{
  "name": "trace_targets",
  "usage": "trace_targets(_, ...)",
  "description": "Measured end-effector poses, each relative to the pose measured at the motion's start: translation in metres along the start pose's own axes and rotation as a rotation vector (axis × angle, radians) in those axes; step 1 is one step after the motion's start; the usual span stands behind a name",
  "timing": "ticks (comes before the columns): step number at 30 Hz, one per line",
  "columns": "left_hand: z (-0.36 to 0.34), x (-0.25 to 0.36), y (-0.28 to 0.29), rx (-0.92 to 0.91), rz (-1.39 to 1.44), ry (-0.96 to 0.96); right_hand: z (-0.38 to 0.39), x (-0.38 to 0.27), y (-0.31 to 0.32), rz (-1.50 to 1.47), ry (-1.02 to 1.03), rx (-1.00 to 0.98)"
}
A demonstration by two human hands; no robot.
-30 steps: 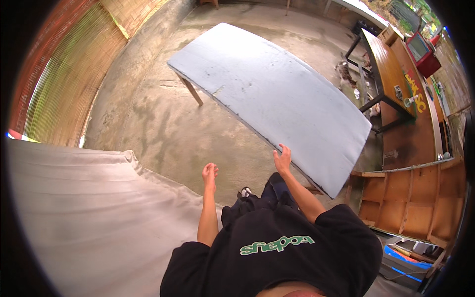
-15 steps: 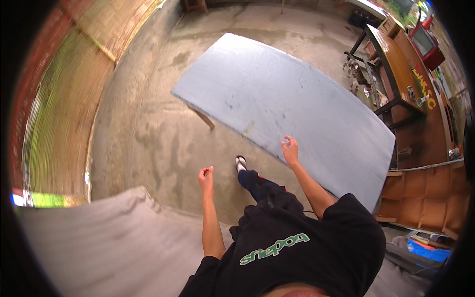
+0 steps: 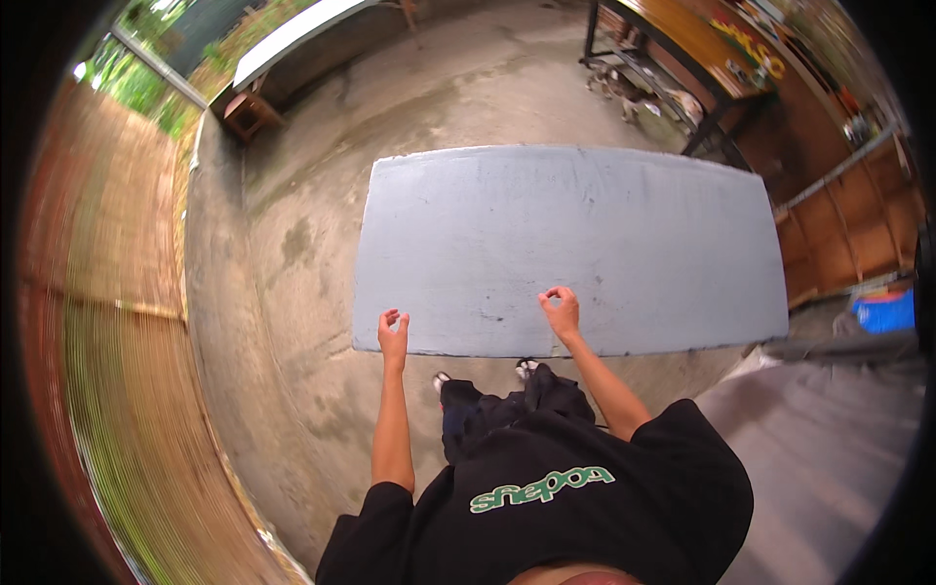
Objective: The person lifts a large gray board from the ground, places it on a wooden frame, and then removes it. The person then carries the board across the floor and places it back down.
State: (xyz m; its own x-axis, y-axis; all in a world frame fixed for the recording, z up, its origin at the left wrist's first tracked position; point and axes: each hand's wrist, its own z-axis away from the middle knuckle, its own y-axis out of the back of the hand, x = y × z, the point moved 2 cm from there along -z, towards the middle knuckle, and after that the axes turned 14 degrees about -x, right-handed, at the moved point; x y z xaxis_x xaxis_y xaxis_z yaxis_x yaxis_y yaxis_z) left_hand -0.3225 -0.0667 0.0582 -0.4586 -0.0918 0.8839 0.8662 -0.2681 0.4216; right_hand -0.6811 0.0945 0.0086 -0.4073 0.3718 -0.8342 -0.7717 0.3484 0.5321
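A grey-blue rectangular tabletop stretches in front of me, with dark scuffs on its surface. My left hand is over its near left corner, fingers loosely bent and a gap beside the thumb. Farther right, my right hand hovers above the near edge with its fingers curled loosely towards the thumb. Nothing shows in either hand. Whether any fingertip touches the tabletop is hard to tell.
A woven bamboo wall runs along the left. Behind the table, a white-topped bench and a wooden stool stand on the concrete floor. A dark-framed wooden table is at far right. Grey cloth lies near right.
My body and view have turned to the right, so the tabletop now lies squarely ahead. My left hand has come over the tabletop's corner from above the floor. The right fingers are more curled.
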Motion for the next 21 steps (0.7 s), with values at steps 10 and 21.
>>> trace_targets(10, -0.2, -0.122, 0.082, -0.318, -0.269, 0.076, 0.102, -0.019, -0.113, 0.253, -0.534, 0.797)
trace_targets(21, -0.169, -0.142, 0.084, -0.999, 0.149, 0.537, 0.113, -0.084, -0.334, -1.276, -0.841, 0.366)
